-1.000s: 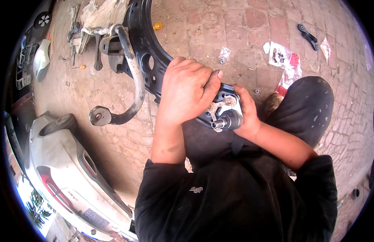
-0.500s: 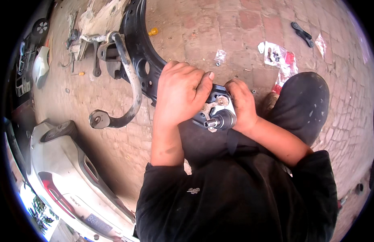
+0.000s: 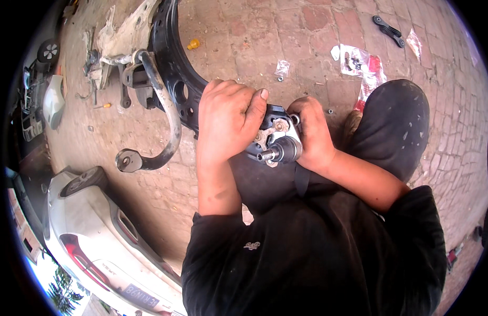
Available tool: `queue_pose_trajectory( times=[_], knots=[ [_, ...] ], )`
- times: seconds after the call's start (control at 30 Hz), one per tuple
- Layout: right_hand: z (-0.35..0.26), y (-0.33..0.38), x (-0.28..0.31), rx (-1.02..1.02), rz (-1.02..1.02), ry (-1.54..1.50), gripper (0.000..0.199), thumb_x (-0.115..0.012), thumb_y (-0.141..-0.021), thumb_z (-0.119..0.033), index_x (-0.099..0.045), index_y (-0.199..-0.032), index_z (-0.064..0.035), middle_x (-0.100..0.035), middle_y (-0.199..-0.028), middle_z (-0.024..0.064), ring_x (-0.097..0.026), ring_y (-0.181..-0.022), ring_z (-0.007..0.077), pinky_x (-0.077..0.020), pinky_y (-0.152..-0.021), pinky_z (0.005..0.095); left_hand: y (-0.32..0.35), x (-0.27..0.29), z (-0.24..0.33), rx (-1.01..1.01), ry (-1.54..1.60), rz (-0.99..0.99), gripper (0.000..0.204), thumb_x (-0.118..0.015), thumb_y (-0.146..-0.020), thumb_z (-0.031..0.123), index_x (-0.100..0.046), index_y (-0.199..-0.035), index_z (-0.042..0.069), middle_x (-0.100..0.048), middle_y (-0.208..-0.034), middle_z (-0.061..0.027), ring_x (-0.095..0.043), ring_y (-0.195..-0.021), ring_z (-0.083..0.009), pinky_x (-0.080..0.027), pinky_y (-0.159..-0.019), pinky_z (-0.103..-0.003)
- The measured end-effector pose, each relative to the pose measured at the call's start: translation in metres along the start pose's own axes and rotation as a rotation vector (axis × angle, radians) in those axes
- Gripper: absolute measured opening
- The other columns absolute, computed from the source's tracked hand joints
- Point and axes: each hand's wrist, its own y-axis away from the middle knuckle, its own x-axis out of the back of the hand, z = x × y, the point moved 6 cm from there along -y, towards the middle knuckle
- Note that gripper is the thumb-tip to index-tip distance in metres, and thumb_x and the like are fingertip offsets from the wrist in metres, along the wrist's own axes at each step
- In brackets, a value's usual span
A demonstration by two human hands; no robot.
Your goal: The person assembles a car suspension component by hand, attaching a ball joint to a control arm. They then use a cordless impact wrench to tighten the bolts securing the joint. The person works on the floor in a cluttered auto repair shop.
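A long black control arm (image 3: 173, 60) runs from the upper left toward my lap. My left hand (image 3: 228, 118) is closed over its near end, thumb lying along the top. A ball joint (image 3: 286, 149) with a dark boot and a threaded stud pointing left sits at that end. Beside it is a rusty-looking bracket (image 3: 279, 125) with bolt heads. My right hand (image 3: 313, 131) is curled against the right side of the joint. A small round metal piece (image 3: 295, 119) shows by its fingers; what the hand grips is mostly hidden.
A curved stabilizer bar (image 3: 173, 113) hangs at left, beside a rusty subframe (image 3: 129, 31). On the brick floor lie a black link (image 3: 388, 31), torn plastic packets (image 3: 360, 64), a small nut (image 3: 280, 79) and a yellow cap (image 3: 193, 43). A white car (image 3: 96, 231) stands at lower left.
The view has shifted a little. My right hand has turned slightly at the joint, and a small round metal piece now shows by its fingers. My left hand keeps its hold.
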Motion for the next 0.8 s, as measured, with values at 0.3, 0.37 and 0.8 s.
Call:
queue_pose_trajectory(
  times=[0.3,0.37,0.8],
  knots=[
    [-0.015,0.002,0.003,-0.002,-0.041,0.163,0.033,-0.059,-0.076,0.000,-0.054,-0.109,-0.0022,-0.055,-0.099,0.0162,-0.050,-0.092,0.0368,-0.0402,-0.083,0.0444,0.001,-0.001,-0.002,-0.013,-0.006,0.025,0.025,-0.063,-0.084,0.017,-0.059,-0.063,0.004,-0.057,-0.060,-0.0083,-0.054,-0.063,-0.0299,-0.038,-0.063,-0.040],
    [-0.017,0.003,0.003,0.009,-0.027,0.169,0.037,-0.059,-0.076,0.000,-0.054,-0.113,-0.0024,-0.055,-0.100,0.0158,-0.051,-0.093,0.0362,-0.0400,-0.084,0.0437,0.002,-0.001,-0.002,-0.011,0.003,0.031,0.025,-0.063,-0.084,0.017,-0.059,-0.063,0.004,-0.057,-0.060,-0.0083,-0.054,-0.063,-0.0299,-0.038,-0.063,-0.040],
    [-0.008,0.004,0.013,-0.006,0.014,0.061,0.035,-0.068,-0.072,0.002,-0.060,-0.106,-0.0017,-0.059,-0.096,0.0141,-0.058,-0.087,0.0325,-0.0474,-0.078,0.0393,0.003,0.000,-0.003,-0.012,-0.009,0.014,0.024,-0.063,-0.084,0.017,-0.060,-0.064,0.004,-0.057,-0.061,-0.0092,-0.055,-0.064,-0.0305,-0.038,-0.063,-0.040]
  ],
)
